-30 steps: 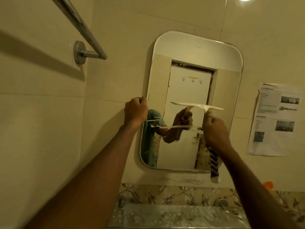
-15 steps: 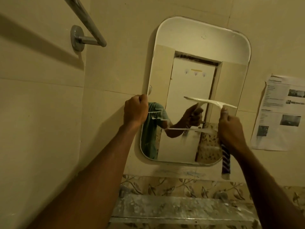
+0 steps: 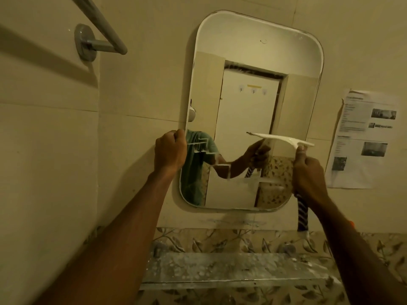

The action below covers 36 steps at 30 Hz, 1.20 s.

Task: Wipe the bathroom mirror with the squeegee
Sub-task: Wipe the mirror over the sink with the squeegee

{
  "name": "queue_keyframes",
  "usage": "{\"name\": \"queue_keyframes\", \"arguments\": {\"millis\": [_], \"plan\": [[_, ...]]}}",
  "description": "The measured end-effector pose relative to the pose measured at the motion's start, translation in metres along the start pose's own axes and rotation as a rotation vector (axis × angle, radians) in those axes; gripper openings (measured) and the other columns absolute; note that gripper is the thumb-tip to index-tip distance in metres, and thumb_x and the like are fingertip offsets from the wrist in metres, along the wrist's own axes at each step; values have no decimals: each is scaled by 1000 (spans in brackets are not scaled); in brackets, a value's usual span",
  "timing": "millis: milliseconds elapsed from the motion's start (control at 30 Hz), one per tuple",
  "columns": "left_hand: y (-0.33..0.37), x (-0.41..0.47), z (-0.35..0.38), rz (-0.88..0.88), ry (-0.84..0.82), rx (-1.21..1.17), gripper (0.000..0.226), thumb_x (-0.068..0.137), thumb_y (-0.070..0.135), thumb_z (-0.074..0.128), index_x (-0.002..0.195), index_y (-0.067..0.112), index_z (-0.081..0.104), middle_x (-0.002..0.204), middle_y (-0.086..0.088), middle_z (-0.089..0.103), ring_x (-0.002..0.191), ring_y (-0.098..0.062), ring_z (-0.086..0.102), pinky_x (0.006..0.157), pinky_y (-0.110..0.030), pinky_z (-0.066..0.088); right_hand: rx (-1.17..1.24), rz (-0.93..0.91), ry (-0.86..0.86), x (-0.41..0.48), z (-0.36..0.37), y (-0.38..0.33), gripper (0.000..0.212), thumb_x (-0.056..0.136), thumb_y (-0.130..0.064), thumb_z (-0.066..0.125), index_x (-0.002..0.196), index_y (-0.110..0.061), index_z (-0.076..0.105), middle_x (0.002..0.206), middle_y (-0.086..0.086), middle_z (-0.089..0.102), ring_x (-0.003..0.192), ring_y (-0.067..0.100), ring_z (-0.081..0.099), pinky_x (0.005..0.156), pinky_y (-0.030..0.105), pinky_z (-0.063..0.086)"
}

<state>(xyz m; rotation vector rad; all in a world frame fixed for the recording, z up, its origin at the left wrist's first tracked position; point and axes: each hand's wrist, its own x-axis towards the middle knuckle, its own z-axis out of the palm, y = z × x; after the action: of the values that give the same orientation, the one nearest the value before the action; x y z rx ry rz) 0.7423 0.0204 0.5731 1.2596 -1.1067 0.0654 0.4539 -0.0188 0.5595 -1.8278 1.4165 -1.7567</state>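
A rounded rectangular mirror [image 3: 246, 62] hangs on the beige tiled wall ahead. My left hand [image 3: 170, 150] is closed in a fist on the mirror's left edge at mid height. My right hand [image 3: 308, 175] grips the squeegee [image 3: 284, 138], whose white blade lies nearly level against the glass at the right side. Its striped handle [image 3: 302, 213] sticks out below my fist. The lower glass carries thin white streaks, and it reflects both hands, a green shirt and a white door.
A metal towel bar [image 3: 100, 23] juts from the left wall at upper left. A printed paper sheet [image 3: 363, 137] is stuck to the wall right of the mirror. Below it a dusty glass shelf [image 3: 220, 271] runs along a floral tile strip.
My right hand has carried the squeegee to the right across the glass, toward the mirror's right edge. My left hand stays on the left edge. The view has shifted slightly.
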Motion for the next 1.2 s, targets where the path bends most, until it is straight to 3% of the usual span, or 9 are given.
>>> {"name": "queue_keyframes", "arguments": {"millis": [67, 133, 233, 400, 633, 767, 867, 1000, 1200], "plan": [[-1, 0, 1, 4, 3, 6, 45, 101, 23, 34, 57, 17, 40, 56, 0, 42, 52, -9, 40, 49, -22, 27, 4, 35, 13, -9, 10, 21, 65, 101, -52, 23, 83, -1, 61, 77, 26, 66, 58, 38, 60, 52, 44, 54], [-3, 0, 1, 5, 1, 9, 45, 101, 23, 34, 57, 17, 41, 56, 0, 43, 52, -9, 40, 49, -21, 27, 27, 110, 14, -42, 26, 46, 66, 100, -52, 23, 87, 1, 61, 75, 30, 65, 48, 31, 54, 41, 33, 48], [-4, 0, 1, 12, 5, -1, 45, 101, 23, 34, 56, 17, 41, 56, 0, 43, 53, -9, 40, 50, -23, 27, 3, 196, -46, -83, 35, 65, 71, 100, -51, 23, 82, 8, 59, 56, 20, 53, 41, 25, 48, 40, 33, 46], [-5, 1, 0, 14, -7, -9, 45, 101, 25, 35, 57, 16, 42, 57, -1, 44, 53, -10, 41, 50, -23, 27, -11, 145, -82, -46, 0, 24, 64, 101, -49, 24, 84, 1, 60, 59, 9, 54, 38, 16, 46, 34, 22, 39], [-6, 1, -3, -6, -41, -31, 44, 101, 25, 34, 59, 15, 45, 61, -1, 47, 56, -8, 43, 50, -19, 28, 62, 194, 5, -47, 24, 38, 66, 100, -53, 22, 90, 0, 59, 66, 16, 60, 42, 18, 47, 38, 25, 42], [-4, 1, -8, -31, -68, -115, 44, 99, 26, 35, 82, 0, 65, 75, -15, 63, 68, -22, 58, 60, -28, 43, -1, 268, -74, -95, 40, 47, 66, 101, -49, 24, 79, 3, 58, 56, 13, 50, 42, 24, 48, 42, 31, 45], [-1, -1, -9, -47, -60, -132, 45, 99, 27, 35, 85, -1, 67, 77, -17, 64, 70, -25, 58, 65, -31, 46, -11, 146, -116, -79, 29, 9, 58, 102, -45, 25, 90, -1, 62, 67, 21, 59, 48, 26, 52, 41, 28, 45], [1, -2, -11, -75, -73, -158, 50, 100, 29, 32, 87, -4, 68, 85, -22, 69, 76, -31, 65, 72, -38, 54, -13, -108, -84, -46, 40, -67, 65, 103, -45, 23, 77, 2, 59, 66, 18, 61, 50, 25, 57, 41, 26, 46], [2, -2, -16, -111, -142, -216, 63, 87, 43, 23, 91, -4, 65, 91, -26, 69, 87, -41, 65, 86, -55, 53, -101, -73, -136, -92, 91, -51, 56, 104, -39, 24, 60, -15, 49, 49, 0, 46, 39, 9, 41, 36, 18, 32]]}}
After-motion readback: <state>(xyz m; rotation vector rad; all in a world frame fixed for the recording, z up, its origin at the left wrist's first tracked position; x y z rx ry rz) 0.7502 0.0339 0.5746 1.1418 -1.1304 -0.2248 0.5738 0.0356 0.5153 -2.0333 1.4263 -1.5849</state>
